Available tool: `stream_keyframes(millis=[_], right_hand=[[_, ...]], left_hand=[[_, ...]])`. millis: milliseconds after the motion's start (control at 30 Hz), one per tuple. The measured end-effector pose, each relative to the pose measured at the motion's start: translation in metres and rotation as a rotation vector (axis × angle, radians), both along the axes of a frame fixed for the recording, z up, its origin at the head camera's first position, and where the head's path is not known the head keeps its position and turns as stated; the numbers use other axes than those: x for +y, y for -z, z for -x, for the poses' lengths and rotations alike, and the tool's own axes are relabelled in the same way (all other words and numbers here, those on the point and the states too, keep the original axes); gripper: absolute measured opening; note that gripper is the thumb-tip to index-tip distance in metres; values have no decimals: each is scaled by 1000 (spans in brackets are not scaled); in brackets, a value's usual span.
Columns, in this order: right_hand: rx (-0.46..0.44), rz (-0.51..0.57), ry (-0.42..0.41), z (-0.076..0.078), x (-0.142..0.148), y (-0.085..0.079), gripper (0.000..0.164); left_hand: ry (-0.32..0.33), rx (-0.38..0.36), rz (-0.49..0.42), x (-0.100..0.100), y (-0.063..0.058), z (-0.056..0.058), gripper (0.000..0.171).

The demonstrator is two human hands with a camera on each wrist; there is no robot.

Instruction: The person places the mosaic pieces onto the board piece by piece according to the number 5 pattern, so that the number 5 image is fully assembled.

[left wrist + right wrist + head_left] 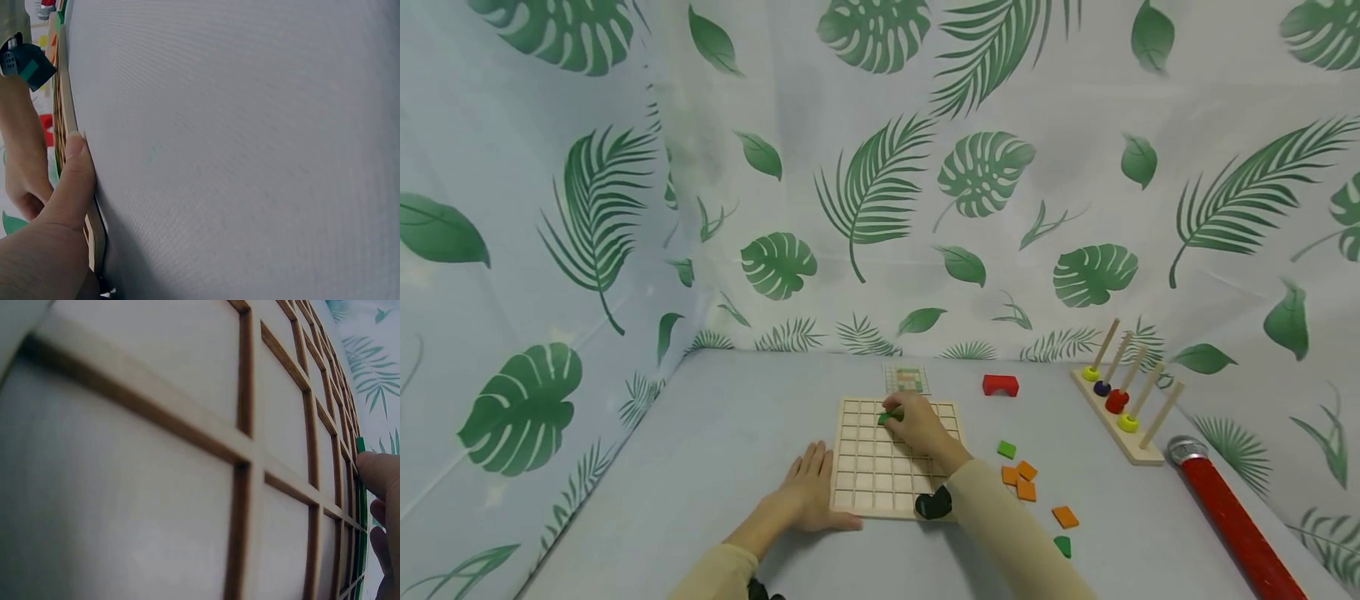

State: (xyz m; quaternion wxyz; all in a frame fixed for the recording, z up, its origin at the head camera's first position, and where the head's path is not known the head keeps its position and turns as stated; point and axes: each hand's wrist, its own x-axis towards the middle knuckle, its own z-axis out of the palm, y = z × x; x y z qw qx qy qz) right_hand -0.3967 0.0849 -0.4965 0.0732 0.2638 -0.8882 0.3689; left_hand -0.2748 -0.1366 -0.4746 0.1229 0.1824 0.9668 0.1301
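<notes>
A pale wooden grid board (865,482) with raised dividers lies on the table in the head view. My left hand (808,493) lies along its left side, fingers straight, with the thumb by the front left corner. In the left wrist view that thumb (74,169) touches the board's edge. Over the far part of the grid, my right hand (917,423) pinches a small dark green tile (883,418). The right wrist view shows the green tile (360,445) at the fingertips, mostly hidden by them. More green shows below it along the grid's far side.
Right of the board lie a light green tile (1007,449), several orange tiles (1026,491) and a dark green piece (1063,546). A printed pattern card (907,380) and a red arch block (1000,385) sit behind. Farther right are a peg stand (1141,454) and a red microphone (1232,517).
</notes>
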Motion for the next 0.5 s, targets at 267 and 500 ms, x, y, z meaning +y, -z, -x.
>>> stream_keyframes(millis=[267, 500], right_hand=[[37, -10, 1, 3, 2, 4, 22], [52, 7, 13, 3, 3, 7, 21]], left_hand=[[9, 34, -16, -3, 18, 8, 127], [11, 3, -28, 0, 4, 0, 122]])
